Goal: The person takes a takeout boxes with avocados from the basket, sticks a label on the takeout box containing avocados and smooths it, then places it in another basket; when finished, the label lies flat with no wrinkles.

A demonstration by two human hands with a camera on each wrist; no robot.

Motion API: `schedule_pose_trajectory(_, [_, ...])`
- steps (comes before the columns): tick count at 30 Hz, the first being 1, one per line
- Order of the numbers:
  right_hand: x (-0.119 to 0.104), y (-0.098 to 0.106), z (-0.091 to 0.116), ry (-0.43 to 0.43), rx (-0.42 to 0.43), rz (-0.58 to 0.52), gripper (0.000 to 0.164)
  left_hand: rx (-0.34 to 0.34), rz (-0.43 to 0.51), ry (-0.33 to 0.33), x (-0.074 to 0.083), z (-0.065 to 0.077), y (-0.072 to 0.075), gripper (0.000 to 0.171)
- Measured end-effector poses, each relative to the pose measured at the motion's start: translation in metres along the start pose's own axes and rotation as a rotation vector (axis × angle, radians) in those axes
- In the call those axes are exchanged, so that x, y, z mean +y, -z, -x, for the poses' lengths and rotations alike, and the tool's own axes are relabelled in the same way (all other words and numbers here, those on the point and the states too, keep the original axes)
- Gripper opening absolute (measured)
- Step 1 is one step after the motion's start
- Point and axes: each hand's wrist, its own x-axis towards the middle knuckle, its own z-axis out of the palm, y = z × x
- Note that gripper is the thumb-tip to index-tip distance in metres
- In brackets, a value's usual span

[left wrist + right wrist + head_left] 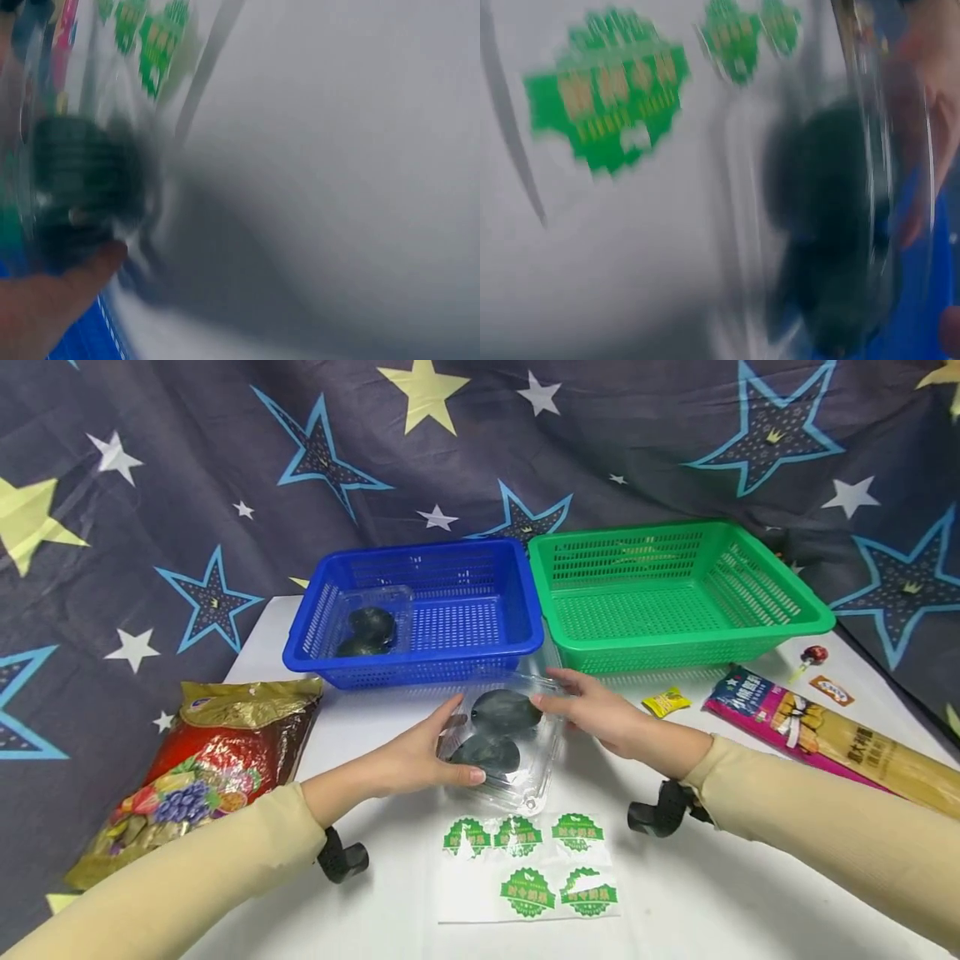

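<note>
Two sleeves (176, 868), one held container (537, 768)

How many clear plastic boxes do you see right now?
2: the front box, between the left hand and right hand, and the rear box, inside the blue basket.

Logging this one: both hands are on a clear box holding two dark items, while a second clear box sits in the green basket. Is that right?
Not quite: the head view shows the second clear box in the blue basket, not the green basket. Both hands, left and right, are indeed on a clear box holding two dark items.
</note>
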Motion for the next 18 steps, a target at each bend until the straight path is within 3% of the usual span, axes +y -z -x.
schedule_pose_trajectory(5, [0.004,0.01,-0.011,-0.011,-0.07,-0.06,0.061,-0.083,-0.015,-0.052,-0.005,-0.009,0.014,0.111])
schedule_pose_trajectory(13, [0.01,0.011,0.003,-0.011,-0.066,-0.072,0.048,-0.225,0.094,-0.157,-0.017,-0.017,0.034,0.1])
schedule_pose_trajectory(18, [0.012,0.009,0.015,-0.012,-0.059,-0.076,0.044,-0.194,0.101,-0.156,-0.023,-0.019,0.041,0.089])
